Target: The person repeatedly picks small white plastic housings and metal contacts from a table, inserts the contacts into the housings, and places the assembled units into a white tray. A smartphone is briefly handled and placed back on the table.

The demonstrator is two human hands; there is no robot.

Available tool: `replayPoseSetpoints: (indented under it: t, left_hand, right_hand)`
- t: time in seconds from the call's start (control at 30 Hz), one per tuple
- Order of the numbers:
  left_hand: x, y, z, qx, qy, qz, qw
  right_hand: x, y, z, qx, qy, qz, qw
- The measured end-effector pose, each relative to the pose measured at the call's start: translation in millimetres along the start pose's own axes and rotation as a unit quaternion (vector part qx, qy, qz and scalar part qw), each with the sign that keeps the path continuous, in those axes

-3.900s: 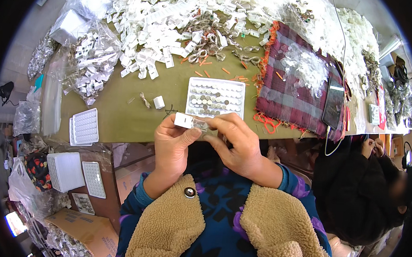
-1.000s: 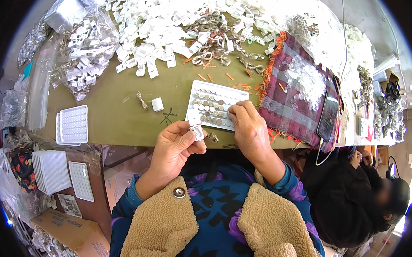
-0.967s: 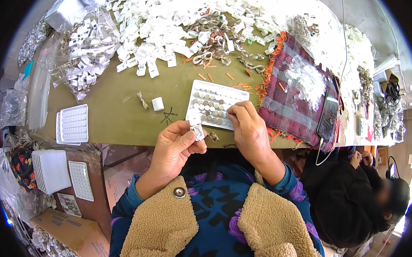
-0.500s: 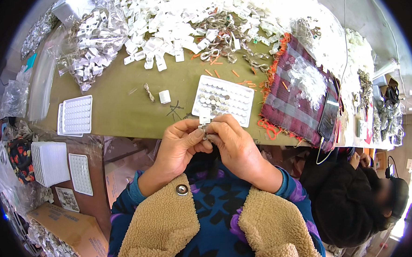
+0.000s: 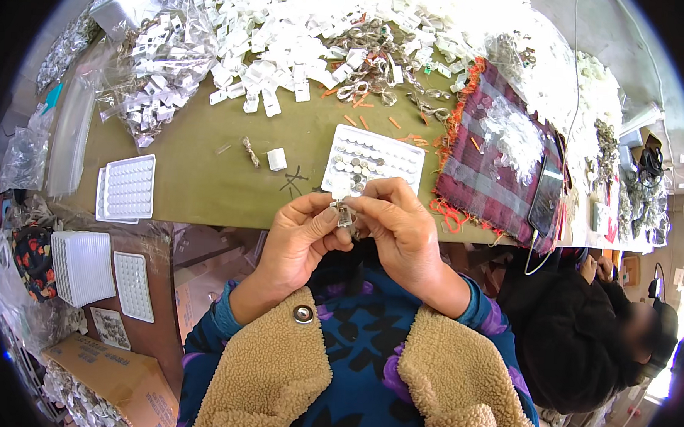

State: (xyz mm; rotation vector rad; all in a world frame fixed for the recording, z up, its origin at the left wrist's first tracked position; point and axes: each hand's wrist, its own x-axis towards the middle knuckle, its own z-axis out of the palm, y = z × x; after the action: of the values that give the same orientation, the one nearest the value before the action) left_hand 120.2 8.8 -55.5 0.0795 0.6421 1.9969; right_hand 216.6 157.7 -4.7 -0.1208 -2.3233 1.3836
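Observation:
My left hand [image 5: 305,231] and my right hand [image 5: 399,224] meet at the table's front edge. Thumb and fingers of my left hand pinch a small white plastic piece with a shiny metal part [image 5: 345,216]. My right fingertips close on the same piece from the other side; its exact kind is too small to tell. Just beyond the hands lies a white tray [image 5: 412,164] with rows of round pockets, some holding button cells [image 5: 358,166]. Left of the tray sit a small white block [image 5: 277,159] and a twisted bundle of cord [image 5: 250,151].
White plastic pieces [image 5: 273,55] heap across the back of the green table [image 5: 197,183]. A plastic bag of parts [image 5: 160,72] and empty trays [image 5: 129,187] stand left. At right are a plaid cloth [image 5: 467,181], a phone [image 5: 546,195] and another person [image 5: 583,334].
My right hand has lifted and opened out slightly at the fingers, baring more of the metal part. The piece has tilted between my fingers. My left hand has barely moved.

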Motion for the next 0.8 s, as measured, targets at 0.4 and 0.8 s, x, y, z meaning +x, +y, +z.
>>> replayPoseSetpoints:
  t: [0.4,0.8]
  left_hand:
    - [0.9,-2.9,3.8,0.023,0.012,0.005,1.0]
    - [-1.6,6.9,11.0,0.162,0.09,0.041,0.982]
  right_hand:
    - [8.2,15.6,7.9,-0.06,0.056,-0.108,0.991]
    - [-4.1,23.7,8.6,-0.141,0.099,-0.189,0.967]
